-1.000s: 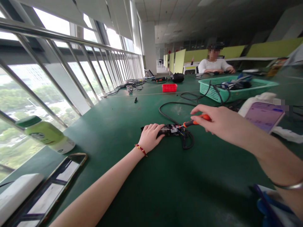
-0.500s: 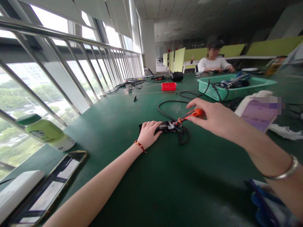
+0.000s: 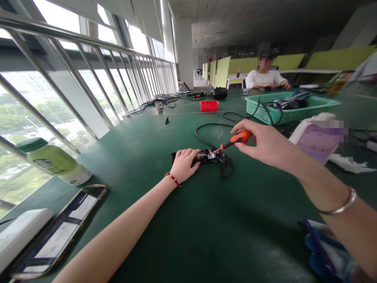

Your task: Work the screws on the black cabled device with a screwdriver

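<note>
A small black electronic device [image 3: 206, 157] with exposed wires and a black cable [image 3: 206, 133] lies on the green table [image 3: 191, 220]. My left hand [image 3: 184, 164] rests on its left end, fingers curled over it and pressing it down. My right hand [image 3: 260, 141] pinches an orange-handled screwdriver [image 3: 237, 139], whose metal tip touches the top of the device.
A lying green-capped bottle [image 3: 53, 162], a phone [image 3: 59, 230] and a white box [image 3: 17, 236] sit at the left. A green basket [image 3: 291, 108], red tray [image 3: 209, 105], propped phone [image 3: 316, 143] and blue item [image 3: 326, 251] lie around. Another person [image 3: 265, 76] sits far behind.
My right hand has tilted the screwdriver handle up and drawn a little left. The view has shifted slightly; my left hand stays on the device.
</note>
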Motion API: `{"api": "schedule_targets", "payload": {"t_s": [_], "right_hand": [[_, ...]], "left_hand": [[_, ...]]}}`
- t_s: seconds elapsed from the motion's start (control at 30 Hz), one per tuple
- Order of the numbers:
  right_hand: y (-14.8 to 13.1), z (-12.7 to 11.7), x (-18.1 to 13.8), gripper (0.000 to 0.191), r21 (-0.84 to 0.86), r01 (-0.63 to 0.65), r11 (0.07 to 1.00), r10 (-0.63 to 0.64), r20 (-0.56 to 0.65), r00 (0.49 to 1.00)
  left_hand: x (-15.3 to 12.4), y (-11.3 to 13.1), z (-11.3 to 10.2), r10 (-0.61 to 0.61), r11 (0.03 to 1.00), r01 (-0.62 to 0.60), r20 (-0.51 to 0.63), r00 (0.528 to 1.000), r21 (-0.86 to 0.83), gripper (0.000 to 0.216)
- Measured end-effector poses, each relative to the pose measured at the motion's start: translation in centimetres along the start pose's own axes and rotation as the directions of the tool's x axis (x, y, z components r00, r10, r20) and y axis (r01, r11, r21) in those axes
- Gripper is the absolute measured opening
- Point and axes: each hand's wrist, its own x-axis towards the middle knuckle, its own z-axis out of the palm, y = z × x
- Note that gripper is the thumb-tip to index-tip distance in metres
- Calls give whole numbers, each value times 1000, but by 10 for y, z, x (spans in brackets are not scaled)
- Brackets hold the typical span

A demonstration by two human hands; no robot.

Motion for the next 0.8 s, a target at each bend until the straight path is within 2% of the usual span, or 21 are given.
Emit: {"api": "schedule_targets", "payload": {"t_s": [0.07, 0.17, 0.27, 0.37, 0.43, 0.53, 0.63, 0.7, 0.8], "right_hand": [[-2, 1, 0, 22, 15, -40, 999, 39, 33, 999], [-5, 2, -2, 32, -1, -104, 995, 104, 83, 991], [-3, 3, -2, 26, -8, -55, 998, 55, 20, 998], [-2, 2, -2, 32, 21, 14, 1000, -14, -12, 1000], [-2, 2, -1, 26, 31, -22, 999, 21, 39, 999], [-4, 2, -2, 32, 5, -110, 994, 109, 95, 989], [-3, 2, -2, 27, -20, -71, 997, 72, 26, 997], [-2, 1, -1, 32, -19, -14, 1000, 14, -11, 1000], [-1, 1, -2, 27, -8, -53, 999, 54, 43, 998]], "left_hand": [[0, 0, 0, -2, 1000, 2, -1, 1000, 8, 41], [0, 0, 1, -7, 1000, 7, 6, 1000, 19, 41], [0, 0, 1, -10, 1000, 9, 10, 1000, 25, 40], [0, 0, 0, -10, 1000, 9, 9, 1000, 24, 40], [0, 0, 0, -9, 1000, 9, 10, 1000, 22, 40], [0, 0, 0, -12, 1000, 12, 12, 1000, 23, 41], [0, 1, 0, -9, 1000, 9, 9, 1000, 24, 41], [0, 1, 0, -4, 1000, 4, 6, 1000, 27, 41], [0, 1, 0, -5, 999, 5, 9, 1000, 38, 41]]}}
